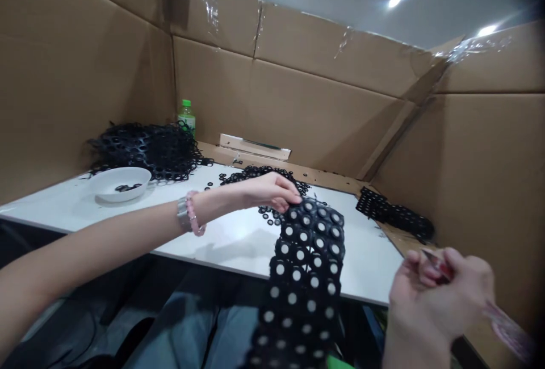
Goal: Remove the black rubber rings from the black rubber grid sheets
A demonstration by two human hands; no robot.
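Observation:
A long black sheet point(314, 267) with rows of round holes hangs from my left hand point(279, 190), whose thumb and fingers pinch its top left corner. The sheet drops past the table's front edge, its lower end blurred. At the right, my right hand point(443, 289) is closed around a small red tool point(443, 269) with a dark pointed tip, apart from the sheet. Behind my left hand lies a pile of small black rings point(255, 173), some of them loose around it on the white table point(217, 250).
A white bowl point(121, 183) with a few black pieces stands at the left. Behind it are a tangled black heap point(147, 150) and a green-capped bottle point(187, 116). More black perforated sheets point(394, 213) lie at the right. Cardboard walls point(298, 96) surround the table.

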